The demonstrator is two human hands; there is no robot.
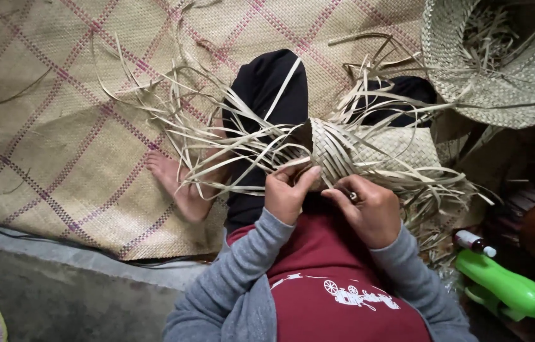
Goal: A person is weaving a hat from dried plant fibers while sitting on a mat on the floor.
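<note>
Half-woven pale straw basket piece (343, 149), rounded and made of flat plaited strips, rests on the lap of a seated person, seen from above. Long loose strips (217, 136) fan out from its unfinished edge to the left and right, trailing over the person's black trousers (266, 88) and bare foot (175, 180).

Both hands meet at the near edge of the weaving. The left hand (287, 193) is curled, its thumb and fingers pinching a strip against the woven part. The right hand (370, 209) is also closed, fingers bent inward and gripping strips at the lower edge of the piece, just beside the left hand. Grey sleeves cover both arms, over a dark red top.

Beneath the person lies a large woven floor mat (58, 126), tan with a crossing grid of pink and purple lines. At the upper right sits a finished round woven straw basket (501, 88), its opening tipped toward the camera; inside it lies a tangle of short loose straw strips (495, 31). At the lower right, near the person's right elbow, a bright green plastic spray bottle (511, 294) lies on its side, and a small bottle with a white cap (475, 242) lies just above it. Bare grey floor (58, 291) shows at the lower left, past the mat's edge.
</note>
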